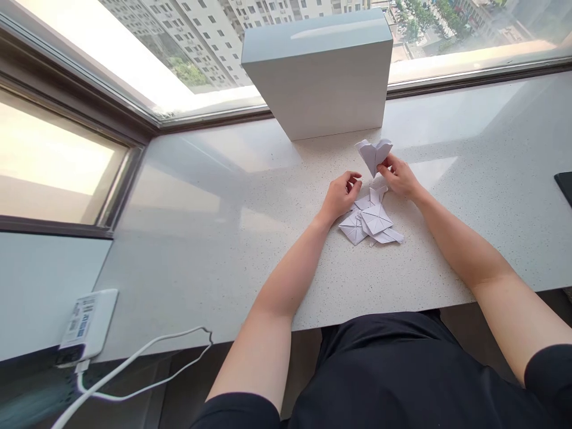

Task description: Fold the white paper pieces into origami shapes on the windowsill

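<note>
The right hand [397,177] pinches a folded paper heart [373,156], holding it upright. The left hand [340,198], half curled and empty, sits just beside a pile of folded paper [370,218] on the table [250,262]. A white box [317,77] stands beyond them, near the window [58,158]. A power bank [87,325] with a white cable [143,363] lies far left.

Matt folded paper heart [372,156], glossy speckled stone countertop [447,256]
</note>
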`<state>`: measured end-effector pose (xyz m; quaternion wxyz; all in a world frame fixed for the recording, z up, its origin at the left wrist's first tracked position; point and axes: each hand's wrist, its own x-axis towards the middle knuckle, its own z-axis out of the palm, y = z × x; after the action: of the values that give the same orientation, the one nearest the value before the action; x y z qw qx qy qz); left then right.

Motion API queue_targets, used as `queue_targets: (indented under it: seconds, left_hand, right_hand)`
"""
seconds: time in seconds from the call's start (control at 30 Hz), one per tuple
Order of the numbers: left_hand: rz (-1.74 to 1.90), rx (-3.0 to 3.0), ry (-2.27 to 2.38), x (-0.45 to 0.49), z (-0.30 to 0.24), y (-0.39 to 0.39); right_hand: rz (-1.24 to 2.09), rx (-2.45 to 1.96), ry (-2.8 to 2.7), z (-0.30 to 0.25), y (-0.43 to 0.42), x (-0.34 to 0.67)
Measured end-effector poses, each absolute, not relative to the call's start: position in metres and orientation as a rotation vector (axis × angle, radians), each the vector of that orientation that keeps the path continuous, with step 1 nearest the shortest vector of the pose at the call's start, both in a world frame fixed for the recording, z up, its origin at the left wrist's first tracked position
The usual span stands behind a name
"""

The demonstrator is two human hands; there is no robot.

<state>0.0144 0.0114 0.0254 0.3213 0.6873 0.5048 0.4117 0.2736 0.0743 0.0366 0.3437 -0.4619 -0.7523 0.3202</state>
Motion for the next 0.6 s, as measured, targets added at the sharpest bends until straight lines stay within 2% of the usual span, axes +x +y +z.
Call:
queue_targets:
  seconds: [0.23,0.6]
  left_hand:
    - [1.044,1.813,1.306,0.016,0.027,0.013]
    - [1.054,1.808,1.309,0.019,0.027,0.013]
  right_hand:
    - [0.735,-1.635,-1.809,0.056,0.120,0.312]
    - [0.716,-2.071,-1.649,0.078,0.186,0.302]
